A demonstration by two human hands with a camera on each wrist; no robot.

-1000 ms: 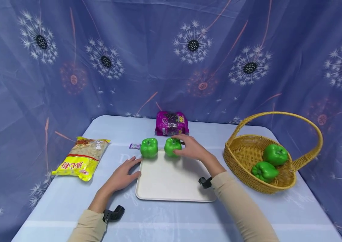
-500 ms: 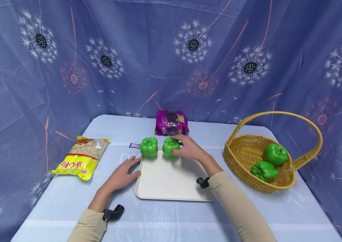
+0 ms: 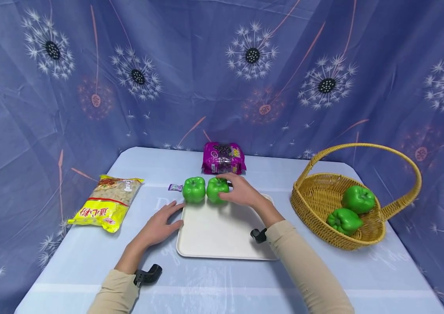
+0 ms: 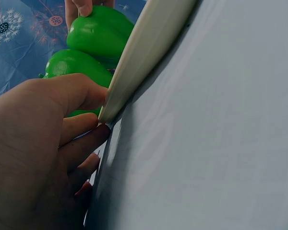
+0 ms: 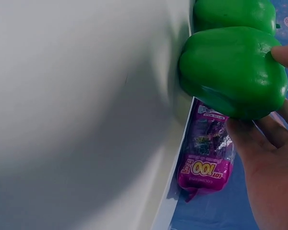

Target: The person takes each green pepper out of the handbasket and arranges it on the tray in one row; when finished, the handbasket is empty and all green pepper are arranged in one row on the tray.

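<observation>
Behind the pale blue table point(image 3: 206, 288) hangs a blue dandelion-print curtain point(image 3: 190, 65). On the table's right stands a wicker basket point(image 3: 304, 211) with a tall handle, two glossy bell peppers point(image 3: 359, 199) inside it. Mid-table lies a cream rectangular tray point(image 3: 222, 237); to its left is a yellow bag of macaroni point(image 3: 106, 205), and beyond its far edge a purple grape-print packet point(image 3: 223, 158).

The left hand point(image 3: 160, 224) has its fingers spread and relaxed, tips touching the tray's left rim. The right hand point(image 3: 241, 192) grips a green bell pepper point(image 3: 214, 192) between thumb and fingers at the tray's far edge, just beside a second pepper point(image 3: 194, 190) at the far left corner. Whether the gripped one bears on the tray, I cannot tell.

It should handle as light and firm, though its shiny skin may slip; opposed sides of the broad, stem-end shoulders look the surest hold. Smallest is a purple sachet point(image 3: 175, 187), left of the second pepper.
</observation>
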